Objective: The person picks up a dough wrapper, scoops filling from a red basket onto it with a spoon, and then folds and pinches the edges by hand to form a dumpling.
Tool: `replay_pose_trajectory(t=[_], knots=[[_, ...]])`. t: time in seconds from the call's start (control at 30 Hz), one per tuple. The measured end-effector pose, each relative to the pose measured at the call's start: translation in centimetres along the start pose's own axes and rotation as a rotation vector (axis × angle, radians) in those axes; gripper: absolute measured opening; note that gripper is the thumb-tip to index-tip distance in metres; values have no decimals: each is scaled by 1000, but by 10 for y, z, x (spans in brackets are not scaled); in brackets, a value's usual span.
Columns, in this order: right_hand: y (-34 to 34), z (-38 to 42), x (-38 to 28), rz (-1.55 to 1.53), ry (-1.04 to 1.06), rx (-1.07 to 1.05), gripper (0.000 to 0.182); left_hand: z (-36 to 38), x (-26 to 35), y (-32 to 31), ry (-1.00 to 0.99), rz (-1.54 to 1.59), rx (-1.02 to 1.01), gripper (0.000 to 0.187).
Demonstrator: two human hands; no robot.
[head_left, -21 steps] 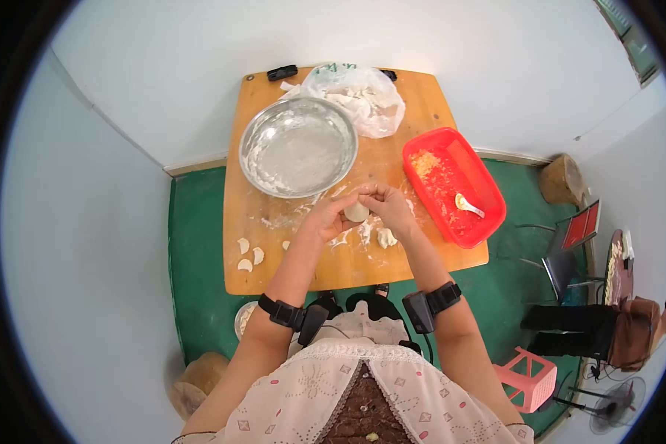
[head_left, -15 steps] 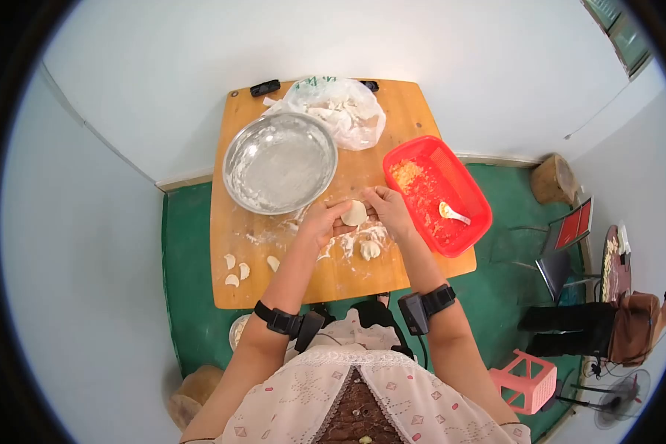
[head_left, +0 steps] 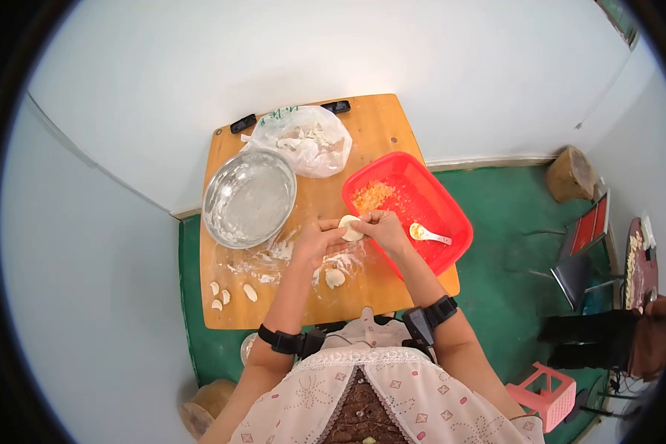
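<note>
Between my hands, over the middle of the table, is a round, pale dumpling wrapper [head_left: 350, 229]. My left hand [head_left: 320, 239] pinches its left side, and my right hand [head_left: 381, 228] grips the right edge with thumb and fingers. Below them a lump of dough [head_left: 334, 278] lies on floured wood. Several folded dumplings [head_left: 226, 297] sit at the table's lower left, with a longer dough piece [head_left: 250, 293] beside them. Just right of my right hand stands a red basin [head_left: 451, 209] with orange shredded filling [head_left: 372, 196] and a white spoon [head_left: 429, 235] in it.
A floury metal bowl [head_left: 250, 198] stands on the left of the wooden table [head_left: 374, 140]. Behind it is a plastic bag [head_left: 303, 140] of white stuff, near two black devices [head_left: 336, 107]. A pink stool [head_left: 544, 396], a chair [head_left: 579, 251] and another person [head_left: 592, 337] are to the right.
The view has turned and shifted, so the table appears tilted and lower. Both hands still hold the wrapper; my right thumb now lies over its face.
</note>
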State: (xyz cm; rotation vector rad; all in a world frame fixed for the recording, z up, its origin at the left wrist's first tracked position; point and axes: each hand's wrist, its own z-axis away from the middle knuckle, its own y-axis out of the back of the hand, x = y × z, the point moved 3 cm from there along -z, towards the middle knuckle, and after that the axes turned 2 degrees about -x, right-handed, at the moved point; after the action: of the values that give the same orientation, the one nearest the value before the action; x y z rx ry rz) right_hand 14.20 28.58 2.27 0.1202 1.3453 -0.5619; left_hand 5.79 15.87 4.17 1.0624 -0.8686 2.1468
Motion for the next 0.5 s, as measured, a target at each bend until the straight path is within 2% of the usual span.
replay_pose_trajectory(t=[0.1, 0.2, 0.3, 0.5], knots=[[16, 5, -10, -3, 30, -73, 15, -7, -3, -19, -90, -25, 57, 25], [37, -1, -17, 10, 49, -165, 15, -12, 2, -37, -173, -197, 118, 25], [46, -8, -10, -33, 12, -197, 16, -14, -1, -52, -156, -203, 96, 25], [49, -7, -12, -64, 49, -161, 18, -17, -3, -59, -138, -162, 226, 20]])
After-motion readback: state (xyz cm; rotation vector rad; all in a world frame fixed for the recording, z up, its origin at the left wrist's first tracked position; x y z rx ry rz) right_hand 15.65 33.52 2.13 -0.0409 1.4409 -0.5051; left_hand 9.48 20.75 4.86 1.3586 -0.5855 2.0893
